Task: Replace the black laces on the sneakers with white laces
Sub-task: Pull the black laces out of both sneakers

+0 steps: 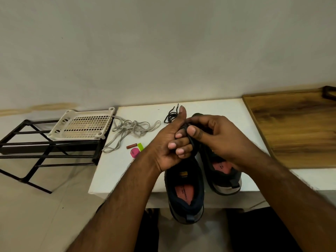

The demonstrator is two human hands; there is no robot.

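Observation:
Two dark sneakers with red insoles stand on the white table (pixel 116 171), heels toward me: the left sneaker (pixel 185 195) overhangs the front edge, the right sneaker (pixel 224 177) sits beside it. My left hand (pixel 171 142) and right hand (pixel 212 131) meet above the shoes' fronts. Both hands curl their fingers round a black lace (pixel 190 137) there. A loose black lace (pixel 171 116) lies just behind my left thumb. The white laces (pixel 131 129) lie tangled on the table to the left. The shoes' eyelets are hidden by my hands.
A small red cylinder (pixel 131 146), a green block (pixel 140 146) and a pink piece (pixel 135 152) lie near the white laces. A white perforated tray (pixel 81 125) rests on a black metal rack (pixel 36 153) at left. A wooden board (pixel 298 128) lies at right.

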